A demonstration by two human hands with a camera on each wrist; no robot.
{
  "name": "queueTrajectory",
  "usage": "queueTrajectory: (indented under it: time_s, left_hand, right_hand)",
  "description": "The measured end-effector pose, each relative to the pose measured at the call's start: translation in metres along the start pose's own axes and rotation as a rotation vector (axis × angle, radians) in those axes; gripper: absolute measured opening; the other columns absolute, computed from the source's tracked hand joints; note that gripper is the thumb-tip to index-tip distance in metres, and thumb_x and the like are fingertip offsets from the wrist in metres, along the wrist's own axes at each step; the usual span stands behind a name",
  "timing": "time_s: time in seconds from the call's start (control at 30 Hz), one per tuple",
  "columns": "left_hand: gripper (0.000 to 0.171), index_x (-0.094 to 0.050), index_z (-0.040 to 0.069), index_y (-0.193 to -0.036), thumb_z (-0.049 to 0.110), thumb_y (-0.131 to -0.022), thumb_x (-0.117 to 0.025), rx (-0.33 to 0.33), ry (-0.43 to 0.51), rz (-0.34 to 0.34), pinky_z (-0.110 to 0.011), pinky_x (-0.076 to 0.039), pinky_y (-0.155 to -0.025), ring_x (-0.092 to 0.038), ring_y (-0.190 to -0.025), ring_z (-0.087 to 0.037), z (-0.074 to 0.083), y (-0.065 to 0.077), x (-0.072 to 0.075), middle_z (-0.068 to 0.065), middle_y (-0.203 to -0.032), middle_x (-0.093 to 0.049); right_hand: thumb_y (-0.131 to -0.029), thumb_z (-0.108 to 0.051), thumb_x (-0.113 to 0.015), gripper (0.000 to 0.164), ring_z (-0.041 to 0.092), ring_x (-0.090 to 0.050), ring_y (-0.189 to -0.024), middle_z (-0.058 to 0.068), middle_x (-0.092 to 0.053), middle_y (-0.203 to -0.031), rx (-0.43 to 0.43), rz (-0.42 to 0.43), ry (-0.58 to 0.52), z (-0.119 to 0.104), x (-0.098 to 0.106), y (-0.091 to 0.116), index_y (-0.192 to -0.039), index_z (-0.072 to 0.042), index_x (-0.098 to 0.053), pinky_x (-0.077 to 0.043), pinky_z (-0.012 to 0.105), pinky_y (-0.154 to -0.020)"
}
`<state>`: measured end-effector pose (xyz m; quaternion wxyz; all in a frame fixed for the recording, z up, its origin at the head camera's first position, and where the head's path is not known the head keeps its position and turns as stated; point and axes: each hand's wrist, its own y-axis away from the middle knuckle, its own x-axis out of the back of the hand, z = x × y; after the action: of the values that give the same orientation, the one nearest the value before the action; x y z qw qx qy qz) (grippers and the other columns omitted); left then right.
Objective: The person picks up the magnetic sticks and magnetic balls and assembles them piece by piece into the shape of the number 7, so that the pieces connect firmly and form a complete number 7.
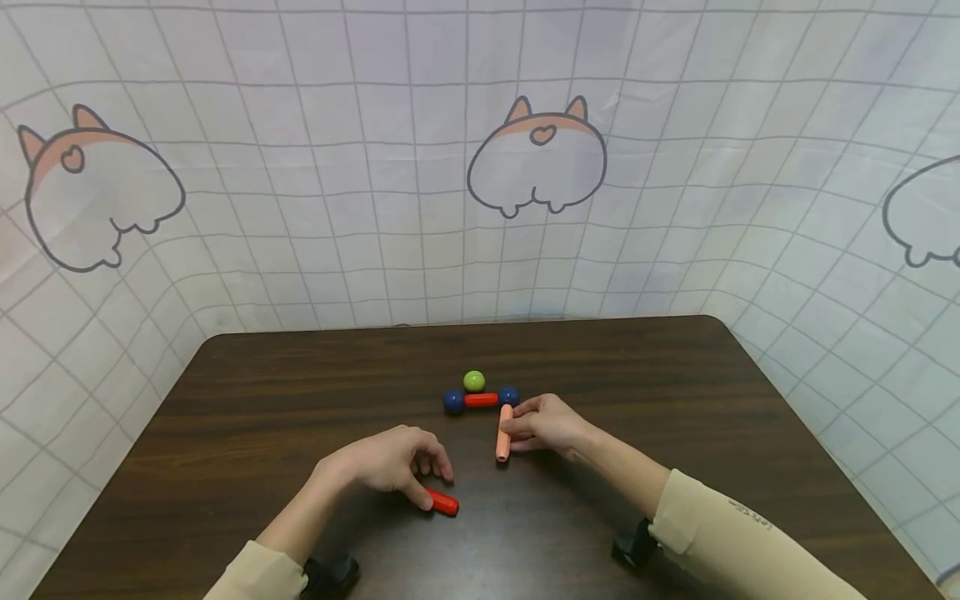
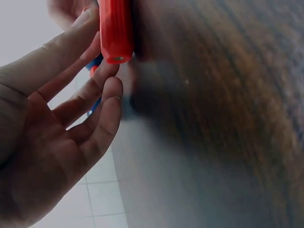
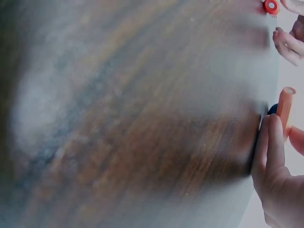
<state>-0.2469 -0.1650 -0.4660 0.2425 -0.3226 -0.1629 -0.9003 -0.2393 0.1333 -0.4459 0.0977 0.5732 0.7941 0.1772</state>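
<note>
My left hand holds a short red rod low over the table at the front, thumb along its side; the index fingertip is hidden behind the rod in the left wrist view. My right hand pinches an orange rod between thumb and fingers. The far end of that rod meets the right blue ball, overlapping it in the head view. Another red rod lies between this ball and a left blue ball, both touching its ends.
Just behind the red rod and blue balls sits a green ball. All of it stands on a dark wooden table with a rounded far edge. A white gridded curtain with cartoon animals hangs around the back and sides.
</note>
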Motion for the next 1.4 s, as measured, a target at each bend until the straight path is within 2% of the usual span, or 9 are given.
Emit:
queueTrajectory:
  time_s: [0.03,0.1,0.2,0.27,0.43,0.57,0.93,1.13,1.4]
  left_hand:
    - [0.034,-0.075,0.027,-0.107,0.033,-0.079,-0.092,0.015,0.019,-0.014,-0.032,-0.050,-0.078,-0.059,-0.090,-0.014,0.004,0.000,0.001,0.009,-0.100,-0.067]
    - [0.034,-0.075,0.028,-0.108,0.032,-0.079,-0.092,-0.009,0.000,-0.025,-0.031,-0.050,-0.076,-0.059,-0.088,-0.012,-0.005,-0.002,-0.002,0.010,-0.099,-0.066]
    - [0.033,-0.075,0.028,-0.106,0.030,-0.078,-0.092,0.010,0.000,-0.037,-0.029,-0.051,-0.077,-0.059,-0.087,-0.010,-0.001,-0.003,-0.002,0.012,-0.097,-0.067]
    - [0.032,-0.075,0.026,-0.105,0.026,-0.078,-0.092,0.016,-0.004,-0.034,-0.028,-0.051,-0.076,-0.059,-0.085,-0.009,0.007,-0.001,-0.001,0.012,-0.095,-0.066]
    - [0.027,-0.076,0.018,-0.099,0.009,-0.078,-0.091,0.077,0.030,-0.034,-0.028,-0.051,-0.074,-0.060,-0.080,-0.010,0.041,0.003,0.002,0.008,-0.087,-0.067]
    - [0.024,-0.077,0.017,-0.096,0.004,-0.079,-0.088,0.122,0.019,-0.030,-0.027,-0.051,-0.071,-0.060,-0.076,-0.009,0.052,0.003,0.002,0.007,-0.083,-0.067]
    - [0.018,-0.076,0.019,-0.092,0.008,-0.082,-0.087,0.113,-0.029,0.019,-0.027,-0.050,-0.071,-0.059,-0.074,-0.006,0.051,0.004,-0.004,0.010,-0.081,-0.065]
    - [0.017,-0.073,0.018,-0.092,0.008,-0.084,-0.085,0.122,-0.017,0.048,-0.027,-0.051,-0.072,-0.059,-0.076,-0.007,0.051,0.006,-0.009,0.011,-0.082,-0.064]
    - [0.016,-0.074,0.015,-0.095,0.004,-0.086,-0.082,0.141,0.009,0.163,-0.030,-0.052,-0.072,-0.062,-0.077,-0.011,0.056,0.003,-0.010,0.009,-0.084,-0.067]
  right_hand:
    - [-0.097,0.001,-0.068,0.045,0.021,-0.072,-0.085,0.024,-0.063,-0.114,0.000,-0.003,0.001,0.000,0.000,0.000,-0.133,0.019,-0.049,-0.059,0.036,-0.080]
    - [-0.098,0.000,-0.068,0.046,0.021,-0.072,-0.086,0.024,-0.063,-0.114,0.003,-0.010,0.005,-0.001,0.000,-0.001,-0.134,0.019,-0.048,-0.059,0.035,-0.080]
    - [-0.098,0.001,-0.067,0.048,0.022,-0.073,-0.087,0.024,-0.062,-0.115,0.004,-0.014,0.007,-0.003,0.000,0.000,-0.136,0.020,-0.047,-0.059,0.035,-0.081]
    - [-0.098,0.001,-0.067,0.049,0.023,-0.073,-0.089,0.025,-0.061,-0.117,0.006,-0.018,0.013,-0.004,0.000,0.001,-0.137,0.021,-0.045,-0.059,0.036,-0.081]
    - [-0.098,0.001,-0.067,0.052,0.024,-0.072,-0.092,0.027,-0.061,-0.120,0.003,-0.020,0.022,-0.005,0.002,0.002,-0.138,0.022,-0.042,-0.059,0.037,-0.082]
    - [-0.098,0.001,-0.067,0.053,0.025,-0.072,-0.092,0.027,-0.061,-0.120,0.009,-0.020,0.018,-0.006,0.002,0.002,-0.139,0.022,-0.041,-0.059,0.037,-0.083]
    - [-0.097,0.000,-0.068,0.053,0.025,-0.072,-0.092,0.027,-0.061,-0.119,0.018,-0.031,0.022,-0.005,-0.001,0.003,-0.137,0.023,-0.042,-0.058,0.039,-0.083]
    - [-0.097,0.000,-0.068,0.053,0.025,-0.072,-0.093,0.026,-0.063,-0.118,0.000,-0.024,0.021,0.000,-0.003,0.002,-0.137,0.023,-0.042,-0.059,0.038,-0.082]
    - [-0.097,0.001,-0.068,0.051,0.024,-0.072,-0.090,0.026,-0.062,-0.117,0.000,-0.021,0.001,0.000,0.000,0.001,-0.136,0.021,-0.043,-0.059,0.038,-0.082]
